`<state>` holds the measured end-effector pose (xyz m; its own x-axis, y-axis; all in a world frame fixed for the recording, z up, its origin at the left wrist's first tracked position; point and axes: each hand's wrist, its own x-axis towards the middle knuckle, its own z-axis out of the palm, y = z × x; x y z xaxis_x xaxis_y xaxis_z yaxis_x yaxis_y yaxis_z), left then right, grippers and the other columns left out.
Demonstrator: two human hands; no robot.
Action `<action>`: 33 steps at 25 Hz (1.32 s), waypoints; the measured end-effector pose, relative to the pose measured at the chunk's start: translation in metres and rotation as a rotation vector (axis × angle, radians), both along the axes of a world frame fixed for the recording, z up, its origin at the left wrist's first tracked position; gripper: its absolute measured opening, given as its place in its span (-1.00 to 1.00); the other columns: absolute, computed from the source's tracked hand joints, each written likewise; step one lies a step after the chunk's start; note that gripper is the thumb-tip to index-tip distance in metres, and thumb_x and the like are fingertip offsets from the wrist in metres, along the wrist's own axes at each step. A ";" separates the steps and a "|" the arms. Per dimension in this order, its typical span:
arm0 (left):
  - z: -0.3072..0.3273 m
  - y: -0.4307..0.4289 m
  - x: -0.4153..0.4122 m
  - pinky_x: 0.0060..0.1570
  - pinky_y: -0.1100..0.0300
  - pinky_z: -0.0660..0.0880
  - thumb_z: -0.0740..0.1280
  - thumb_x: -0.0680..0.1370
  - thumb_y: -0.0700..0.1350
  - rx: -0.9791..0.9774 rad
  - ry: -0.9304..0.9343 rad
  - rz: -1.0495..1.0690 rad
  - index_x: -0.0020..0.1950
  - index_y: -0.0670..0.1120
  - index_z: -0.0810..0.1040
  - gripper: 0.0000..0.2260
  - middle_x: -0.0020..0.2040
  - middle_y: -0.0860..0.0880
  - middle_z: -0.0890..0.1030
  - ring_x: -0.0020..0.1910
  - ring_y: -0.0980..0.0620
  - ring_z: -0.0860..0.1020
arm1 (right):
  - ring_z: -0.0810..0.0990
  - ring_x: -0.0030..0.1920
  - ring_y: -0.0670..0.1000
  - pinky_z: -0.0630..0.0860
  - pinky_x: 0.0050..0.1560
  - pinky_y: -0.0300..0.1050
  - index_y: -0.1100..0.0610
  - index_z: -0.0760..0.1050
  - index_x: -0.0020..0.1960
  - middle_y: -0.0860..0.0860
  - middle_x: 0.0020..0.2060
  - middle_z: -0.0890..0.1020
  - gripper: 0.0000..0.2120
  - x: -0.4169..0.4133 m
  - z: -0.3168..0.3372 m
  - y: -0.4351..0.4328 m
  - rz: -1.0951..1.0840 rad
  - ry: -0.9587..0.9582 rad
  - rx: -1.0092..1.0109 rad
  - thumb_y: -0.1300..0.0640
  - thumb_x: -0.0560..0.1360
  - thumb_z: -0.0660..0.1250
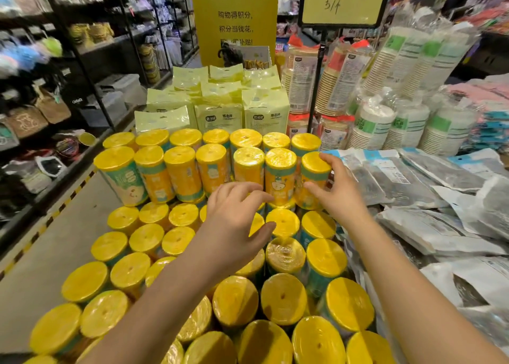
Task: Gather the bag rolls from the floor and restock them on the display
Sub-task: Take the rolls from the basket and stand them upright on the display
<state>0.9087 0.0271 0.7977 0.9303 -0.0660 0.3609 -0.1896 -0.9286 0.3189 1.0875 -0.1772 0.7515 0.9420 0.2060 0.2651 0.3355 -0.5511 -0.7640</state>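
Packets [407, 187] crowd the upper row's [181, 170] right edge, where the right hand [340, 195] grips the end roll [315, 168]. The left hand [234, 220] hovers loosely curled, empty. Floor [55, 253] lies open leftward.

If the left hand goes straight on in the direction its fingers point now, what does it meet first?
Most likely the upright yellow bag roll in the raised row, just beyond the fingertips of the left hand; depth is unclear, so they may already touch it.

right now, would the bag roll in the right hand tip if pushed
Probably tips: the bag roll stands tall and narrow on lower rolls. Its glossy wrap likely slips in the right hand. Laid over, it would roll.
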 end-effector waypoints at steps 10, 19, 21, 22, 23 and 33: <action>0.051 0.001 -0.085 0.47 -0.07 0.11 0.32 0.57 0.20 0.351 0.181 0.178 0.46 0.09 0.37 -0.51 0.52 -0.02 0.28 0.53 -0.13 0.12 | 0.31 0.47 0.08 0.36 0.41 0.09 -0.10 0.28 0.53 -0.01 0.46 0.36 -0.35 -0.184 0.089 0.016 0.349 -0.232 -0.615 -0.16 0.51 0.40; 0.055 0.067 -0.275 0.46 -0.05 0.09 0.33 0.55 0.22 0.431 0.356 0.561 0.46 0.06 0.36 -0.48 0.51 -0.05 0.26 0.50 -0.15 0.15 | 0.32 0.45 0.11 0.37 0.39 0.02 -0.09 0.24 0.53 0.02 0.45 0.34 -0.40 -0.336 0.099 0.119 0.753 -0.328 -0.647 -0.14 0.55 0.32; 0.054 0.093 -0.312 0.47 -0.04 0.08 0.33 0.55 0.23 0.412 0.391 0.614 0.50 0.09 0.32 -0.44 0.52 -0.05 0.25 0.53 -0.14 0.12 | 0.37 0.41 0.13 0.41 0.33 0.03 -0.06 0.26 0.52 0.03 0.41 0.39 -0.40 -0.364 0.100 0.149 0.797 -0.336 -0.638 -0.13 0.55 0.33; 0.051 0.109 -0.328 0.48 -0.03 0.07 0.33 0.54 0.23 0.397 0.403 0.630 0.51 0.10 0.31 -0.42 0.52 -0.05 0.24 0.55 -0.14 0.10 | 0.38 0.40 0.13 0.43 0.31 0.03 -0.06 0.27 0.52 0.03 0.40 0.40 -0.40 -0.377 0.099 0.166 0.810 -0.337 -0.625 -0.14 0.54 0.34; 0.047 0.126 -0.345 0.49 -0.03 0.06 0.34 0.54 0.22 0.379 0.416 0.638 0.52 0.10 0.30 -0.42 0.53 -0.05 0.23 0.56 -0.13 0.08 | 0.39 0.39 0.13 0.44 0.30 0.03 -0.07 0.28 0.52 0.02 0.39 0.41 -0.40 -0.392 0.099 0.185 0.818 -0.336 -0.615 -0.15 0.53 0.35; -0.039 0.398 -0.510 0.42 -0.01 0.19 0.43 0.50 0.13 0.171 0.499 0.513 0.45 0.12 0.37 -0.45 0.47 0.02 0.32 0.49 -0.07 0.18 | 0.52 0.26 0.12 0.54 0.16 0.04 -0.10 0.30 0.47 0.02 0.31 0.47 -0.40 -0.565 0.047 0.458 0.875 -0.208 -0.859 -0.20 0.49 0.36</action>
